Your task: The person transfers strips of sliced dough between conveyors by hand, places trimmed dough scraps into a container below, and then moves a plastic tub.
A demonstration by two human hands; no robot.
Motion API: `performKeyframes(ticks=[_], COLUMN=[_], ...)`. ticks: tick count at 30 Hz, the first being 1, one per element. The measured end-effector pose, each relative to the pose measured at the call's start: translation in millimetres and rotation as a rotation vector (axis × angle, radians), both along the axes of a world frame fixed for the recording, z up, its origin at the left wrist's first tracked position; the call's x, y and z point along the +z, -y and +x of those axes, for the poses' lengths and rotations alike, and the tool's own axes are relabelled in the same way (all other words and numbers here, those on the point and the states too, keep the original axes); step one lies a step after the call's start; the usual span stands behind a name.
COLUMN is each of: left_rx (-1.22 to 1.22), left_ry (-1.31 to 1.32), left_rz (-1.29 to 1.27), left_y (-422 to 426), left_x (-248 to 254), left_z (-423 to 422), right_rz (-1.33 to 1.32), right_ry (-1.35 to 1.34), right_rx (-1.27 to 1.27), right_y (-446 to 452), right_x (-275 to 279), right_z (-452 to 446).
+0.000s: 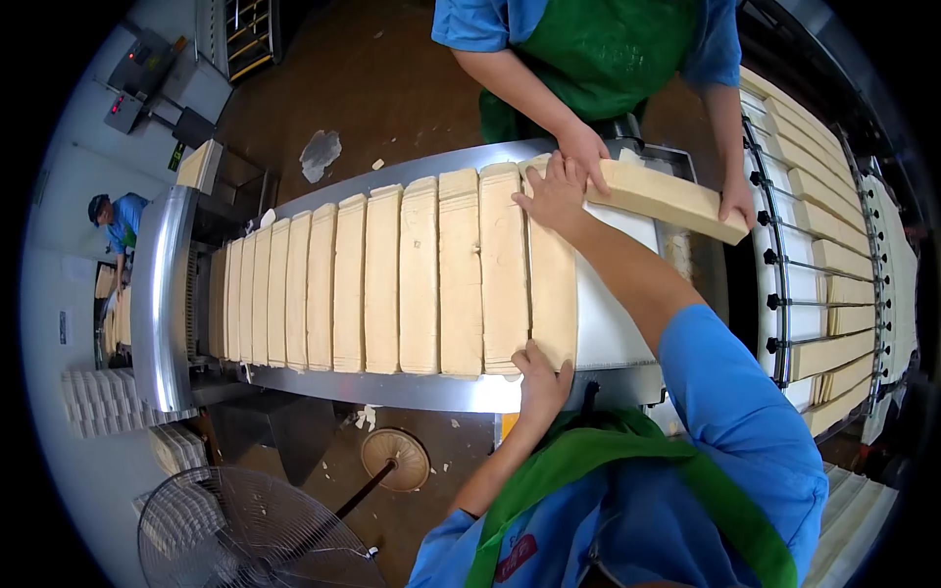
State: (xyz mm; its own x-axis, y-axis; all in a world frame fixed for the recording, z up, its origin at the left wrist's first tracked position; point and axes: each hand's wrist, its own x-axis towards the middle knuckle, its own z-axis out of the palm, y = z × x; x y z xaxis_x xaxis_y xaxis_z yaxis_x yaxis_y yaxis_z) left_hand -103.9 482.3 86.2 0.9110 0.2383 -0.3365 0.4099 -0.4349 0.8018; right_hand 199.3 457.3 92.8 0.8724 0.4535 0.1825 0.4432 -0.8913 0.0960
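Long cream-coloured blocks lie side by side across a belt. My left hand (544, 384) grips the near end of the rightmost cream-coloured block (554, 294), its thumb and fingers around the corners. Over that block's far end is my right hand (557, 196), fingers spread across the top and curled at the end. Directly left of it lies another cream-coloured block (505, 269), close against it. Beside my right hand, a co-worker's hand (585, 155) and their other hand (737, 199) hold a separate cream-coloured block (671, 196) slantwise above the belt's right end.
The white belt (613, 328) has metal side rails (431, 392). At right stands a rack (779, 265) with more blocks. A metal machine housing (165, 294) spans the belt's left end. A fan (250, 534) stands at lower left; another person (123, 220) is far left.
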Motion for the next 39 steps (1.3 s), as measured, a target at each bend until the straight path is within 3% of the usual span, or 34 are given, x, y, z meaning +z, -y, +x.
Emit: performKeyframes(ticks=[2, 4, 10, 12, 14, 17, 20, 22, 24, 29, 31, 32, 34, 39], left_rx=[0.018, -0.003, -0.081, -0.177, -0.246, -0.224, -0.176, -0.171, -0.327, -0.539, -0.717, -0.716, -0.872, -0.909], left_ry=[-0.021, -0.036, 0.084, 0.151, 0.084, 0.004, 0.203, 0.283, 0.491, 0.621, 0.718, 0.721, 0.618, 0.456], left_rz=[0.009, 0.027, 0.119, 0.19, 0.374, 0.389, 0.448, 0.334, 0.3, 0.112, -0.007, 0.0, -0.098, -0.146], left_y=[3.3, 3.7, 16.7, 21.6, 38.3, 64.3, 91.4, 119.6, 153.6, 251.0, 282.0, 294.3, 315.3, 347.8], left_x=[6.2, 20.8, 20.4, 8.6, 2.0, 28.5, 34.2, 49.1, 67.9, 123.2, 136.0, 142.6, 152.5, 144.0], left_z=[2.8, 5.9, 24.0, 31.0, 34.6, 48.4, 56.3, 64.4, 73.4, 99.1, 108.3, 111.3, 116.4, 122.5], right_rz=[-0.132, -0.126, 0.329, 0.211, 0.391, 0.698, 0.93, 1.124, 1.109, 1.049, 0.682, 0.687, 0.407, 0.46], right_ry=[-0.26, -0.291, -0.598, -0.396, -0.559, -0.411, -0.38, -0.151, 0.011, 0.088, -0.169, -0.169, -0.33, -0.316], right_rx=[-0.062, -0.089, -0.593, -0.538, -0.617, -0.75, -0.918, -0.999, -1.104, -1.329, -1.432, -1.427, -1.32, -1.346], right_y=[-1.7, 5.7, 85.9, 117.1, 144.3, 184.6, 249.3, 302.0, 363.2, 509.1, 560.4, 585.4, 628.2, 684.7], right_x=[19.8, 22.0, 57.3, 25.8, 68.1, 40.0, 77.4, 78.6, 95.5, 127.6, 124.6, 118.4, 105.6, 88.9], right_z=[-1.7, -3.8, -6.2, 2.0, -18.0, -33.4, -79.1, -108.3, -138.7, -178.9, -179.3, -177.8, -171.8, -153.9])
